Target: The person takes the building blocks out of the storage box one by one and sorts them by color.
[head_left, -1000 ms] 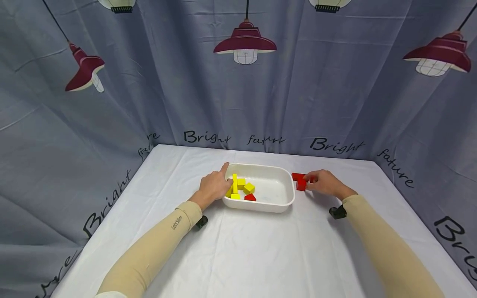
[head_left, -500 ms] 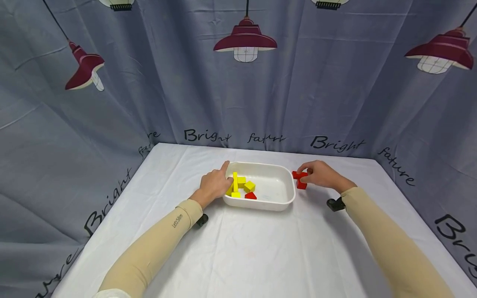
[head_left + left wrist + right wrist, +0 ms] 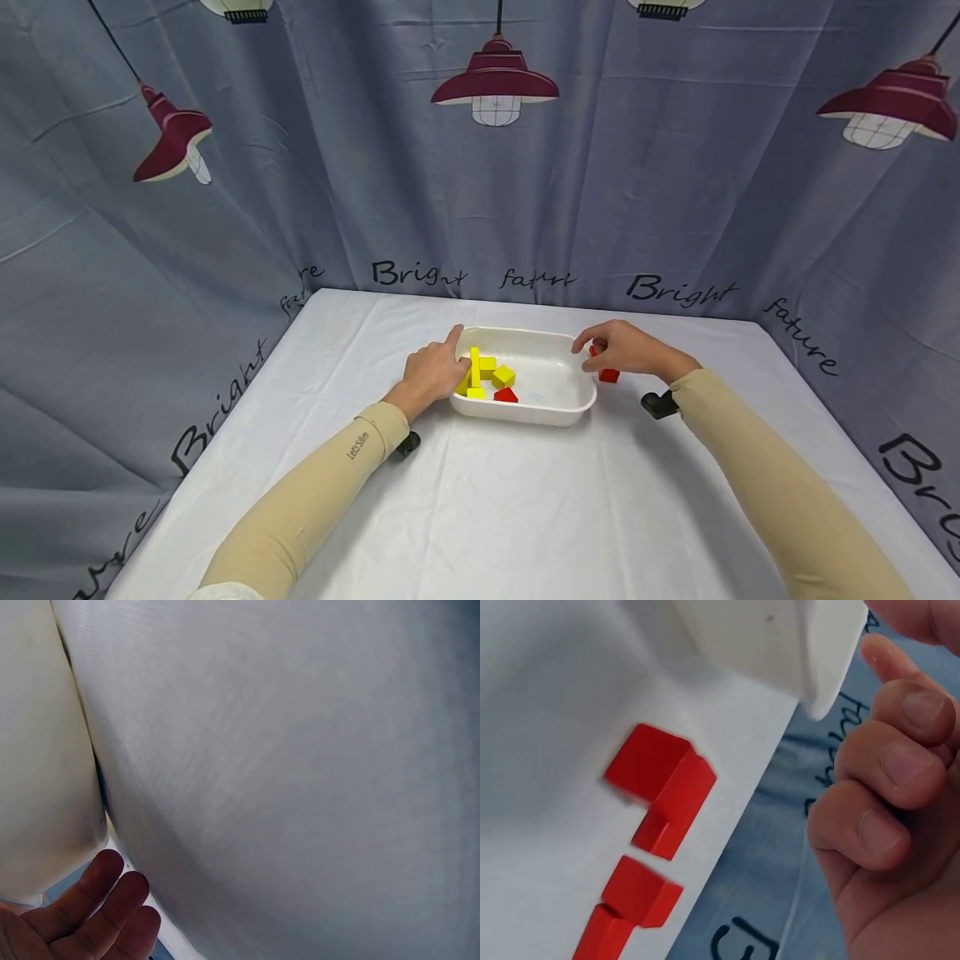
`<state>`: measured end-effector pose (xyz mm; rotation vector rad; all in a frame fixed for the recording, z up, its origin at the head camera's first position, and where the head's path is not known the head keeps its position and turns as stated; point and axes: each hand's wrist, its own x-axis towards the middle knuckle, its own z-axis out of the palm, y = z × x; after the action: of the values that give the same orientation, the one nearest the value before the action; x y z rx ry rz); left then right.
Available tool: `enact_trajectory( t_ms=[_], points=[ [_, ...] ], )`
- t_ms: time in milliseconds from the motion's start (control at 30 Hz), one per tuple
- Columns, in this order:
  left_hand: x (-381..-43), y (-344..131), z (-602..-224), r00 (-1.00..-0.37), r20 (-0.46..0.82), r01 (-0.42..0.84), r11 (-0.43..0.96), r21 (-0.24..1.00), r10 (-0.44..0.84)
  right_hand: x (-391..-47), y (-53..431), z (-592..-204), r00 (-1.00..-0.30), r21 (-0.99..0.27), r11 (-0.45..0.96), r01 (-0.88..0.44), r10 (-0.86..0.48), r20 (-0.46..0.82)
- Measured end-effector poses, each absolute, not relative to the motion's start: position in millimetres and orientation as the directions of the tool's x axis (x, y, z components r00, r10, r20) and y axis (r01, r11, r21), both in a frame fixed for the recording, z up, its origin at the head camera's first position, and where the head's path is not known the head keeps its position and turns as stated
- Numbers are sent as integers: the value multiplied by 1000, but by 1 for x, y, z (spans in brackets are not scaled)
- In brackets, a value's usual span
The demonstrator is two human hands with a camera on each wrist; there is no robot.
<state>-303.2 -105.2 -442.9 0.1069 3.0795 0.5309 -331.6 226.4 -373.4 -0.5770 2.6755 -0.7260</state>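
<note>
A white rectangular tray [image 3: 525,414] stands on the table and holds several yellow blocks [image 3: 503,377] and one red block [image 3: 506,395]. My left hand [image 3: 429,377] holds the tray's left end, index finger along the rim and thumb over it. Its other fingers lie beside the outer wall of the tray [image 3: 45,750] in the left wrist view. Over the tray's right rim is my right hand [image 3: 630,347], thumb and index apart with nothing visible between them. In the right wrist view, several red blocks [image 3: 649,761] lie on the table below this hand [image 3: 889,772], its other fingers loosely curled.
A white cloth covers the table [image 3: 495,517]. Behind and at both sides hangs a grey-blue curtain [image 3: 360,192] printed with lamps and lettering. Small black cameras [image 3: 660,405] sit under both wrists.
My right hand has lifted off the red blocks and moved left to the tray's right rim; the red blocks still lie on the table. The left hand has stayed in place.
</note>
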Motion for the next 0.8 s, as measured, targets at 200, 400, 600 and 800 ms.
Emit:
enact_trajectory(
  t_ms=[200,400,600,800],
  points=[
    [-305,-105,-444,-997,-2,66,937,342,71,-334,212,-367,-827,-523,776,-354,-521,-213],
    [-304,-105,-444,-998,-8,60,940,336,66,-336,195,-367,-791,-537,765,-356,-553,-264],
    [-303,-104,-443,-998,-9,54,942,331,61,-341,185,-370,-758,-557,747,-363,-585,-289],
    [-303,-104,-444,-998,-7,56,941,333,62,-347,178,-375,-722,-610,719,-333,-611,-325]
  ],
)
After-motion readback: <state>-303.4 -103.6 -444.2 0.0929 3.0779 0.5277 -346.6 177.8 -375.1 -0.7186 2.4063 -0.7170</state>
